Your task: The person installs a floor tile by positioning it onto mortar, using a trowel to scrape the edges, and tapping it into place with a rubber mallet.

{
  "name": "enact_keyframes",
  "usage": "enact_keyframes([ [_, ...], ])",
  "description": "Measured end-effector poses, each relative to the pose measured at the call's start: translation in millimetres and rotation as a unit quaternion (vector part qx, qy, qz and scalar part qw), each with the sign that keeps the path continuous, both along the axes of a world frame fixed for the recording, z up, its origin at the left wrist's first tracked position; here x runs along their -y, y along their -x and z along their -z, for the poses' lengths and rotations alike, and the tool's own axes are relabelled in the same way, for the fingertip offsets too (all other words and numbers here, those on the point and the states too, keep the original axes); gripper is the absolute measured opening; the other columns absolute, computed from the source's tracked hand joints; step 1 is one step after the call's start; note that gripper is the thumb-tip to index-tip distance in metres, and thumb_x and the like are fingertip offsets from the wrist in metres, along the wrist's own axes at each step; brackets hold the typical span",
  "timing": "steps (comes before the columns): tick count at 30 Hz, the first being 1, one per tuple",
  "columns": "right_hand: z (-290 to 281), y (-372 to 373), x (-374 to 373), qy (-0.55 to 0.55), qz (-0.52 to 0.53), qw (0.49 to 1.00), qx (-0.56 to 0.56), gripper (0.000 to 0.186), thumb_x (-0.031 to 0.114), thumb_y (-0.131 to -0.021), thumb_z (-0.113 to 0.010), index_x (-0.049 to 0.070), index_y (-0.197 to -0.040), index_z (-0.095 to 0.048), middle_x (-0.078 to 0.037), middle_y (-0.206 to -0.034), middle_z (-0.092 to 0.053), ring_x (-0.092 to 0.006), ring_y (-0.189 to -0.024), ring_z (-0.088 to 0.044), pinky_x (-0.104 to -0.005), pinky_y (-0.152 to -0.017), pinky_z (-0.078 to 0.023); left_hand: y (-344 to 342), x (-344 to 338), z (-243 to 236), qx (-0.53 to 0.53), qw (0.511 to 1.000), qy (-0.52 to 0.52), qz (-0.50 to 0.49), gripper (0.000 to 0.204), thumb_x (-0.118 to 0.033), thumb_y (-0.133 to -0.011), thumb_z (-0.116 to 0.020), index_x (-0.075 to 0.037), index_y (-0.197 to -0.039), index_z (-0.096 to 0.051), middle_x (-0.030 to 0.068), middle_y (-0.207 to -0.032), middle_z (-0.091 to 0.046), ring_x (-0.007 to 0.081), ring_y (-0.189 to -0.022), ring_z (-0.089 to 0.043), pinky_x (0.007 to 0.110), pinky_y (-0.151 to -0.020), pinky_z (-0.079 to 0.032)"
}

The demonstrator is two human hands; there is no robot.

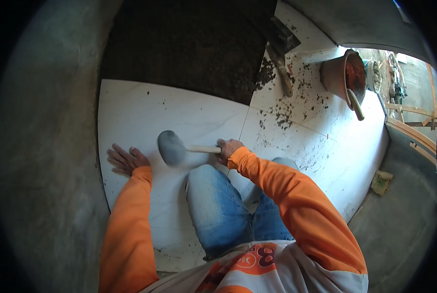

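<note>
My right hand (227, 149) grips the pale wooden handle of a rubber mallet (172, 147), whose grey head rests on or just above a large white floor tile (145, 110). My left hand (125, 159) lies flat with fingers spread on the same tile, left of the mallet head. I kneel on the tiles in blue jeans and orange sleeves.
Dark mortar bed (189, 44) lies beyond the tile. A trowel (281, 63) lies among mortar crumbs on the tile to the right. A brown bucket (345, 75) with a wooden handle in it stands at the far right. Grey walls on both sides; a sponge (382, 181) lies at right.
</note>
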State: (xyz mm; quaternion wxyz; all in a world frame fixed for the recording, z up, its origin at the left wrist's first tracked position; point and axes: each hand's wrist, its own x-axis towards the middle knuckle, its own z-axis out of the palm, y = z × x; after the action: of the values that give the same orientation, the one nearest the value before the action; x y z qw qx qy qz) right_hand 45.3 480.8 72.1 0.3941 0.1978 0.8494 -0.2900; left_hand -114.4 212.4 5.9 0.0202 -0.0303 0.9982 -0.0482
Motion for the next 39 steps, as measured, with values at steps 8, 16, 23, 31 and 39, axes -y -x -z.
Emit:
enact_keyframes([
  [8, -10.7, 15.7, -4.7, -0.009, 0.033, 0.991, 0.127, 0.024, 0.027, -0.076, -0.061, 0.009, -0.092, -0.056, -0.014, -0.078, -0.064, -0.0351, -0.074, -0.063, -0.0432, -0.068, -0.051, 6.4, 2.4, 7.3, -0.024, 1.0, 0.01, 0.0, 0.064, -0.037, -0.089, -0.041, -0.016, -0.144, -0.016, 0.0091, -0.151, -0.008, 0.0306, -0.139, -0.009, 0.06, -0.106, -0.012],
  [16, -15.8, 14.5, -0.2, 0.004, 0.036, 0.999, 0.03, 0.025, 0.03, -0.078, -0.056, 0.007, -0.089, -0.055, -0.019, -0.074, -0.063, -0.0374, -0.069, -0.062, -0.045, -0.065, -0.051, 5.6, 0.2, 4.1, 0.003, 1.0, 0.001, -0.009, 0.062, -0.037, -0.09, -0.039, -0.017, -0.144, -0.016, 0.0077, -0.152, -0.005, 0.0296, -0.14, -0.003, 0.059, -0.106, -0.01],
  [23, -28.5, 17.8, 25.2, 0.147, 0.08, 0.966, -0.197, 0.024, 0.028, -0.08, -0.055, 0.006, -0.09, -0.053, -0.018, -0.069, -0.061, -0.038, -0.065, -0.061, -0.0452, -0.063, -0.05, -16.0, 88.6, 111.0, 0.238, 0.881, 0.383, -0.145, 0.058, -0.041, -0.092, -0.032, -0.011, -0.14, -0.026, 0.0098, -0.146, -0.027, 0.0266, -0.135, -0.024, 0.055, -0.107, -0.015],
  [31, -15.4, 0.2, 7.6, 0.117, 0.05, 0.968, -0.215, 0.021, 0.027, -0.077, -0.06, 0.01, -0.088, -0.057, -0.014, -0.07, -0.063, -0.035, -0.064, -0.062, -0.0435, -0.062, -0.051, -116.2, -5.2, 89.3, 0.276, 0.912, 0.058, -0.298, 0.058, -0.041, -0.092, -0.032, -0.011, -0.141, -0.025, 0.0094, -0.146, -0.028, 0.0262, -0.136, -0.024, 0.055, -0.107, -0.015],
  [39, -12.5, -9.4, 10.5, 0.139, 0.099, 0.954, -0.245, 0.024, 0.029, -0.076, -0.061, 0.011, -0.09, -0.061, -0.012, -0.074, -0.065, -0.0322, -0.065, -0.064, -0.0401, -0.063, -0.052, -117.5, 3.9, 85.3, 0.279, 0.909, 0.045, -0.307, 0.058, -0.042, -0.091, -0.032, -0.012, -0.141, -0.025, 0.0089, -0.146, -0.028, 0.0258, -0.136, -0.024, 0.055, -0.107, -0.015],
])
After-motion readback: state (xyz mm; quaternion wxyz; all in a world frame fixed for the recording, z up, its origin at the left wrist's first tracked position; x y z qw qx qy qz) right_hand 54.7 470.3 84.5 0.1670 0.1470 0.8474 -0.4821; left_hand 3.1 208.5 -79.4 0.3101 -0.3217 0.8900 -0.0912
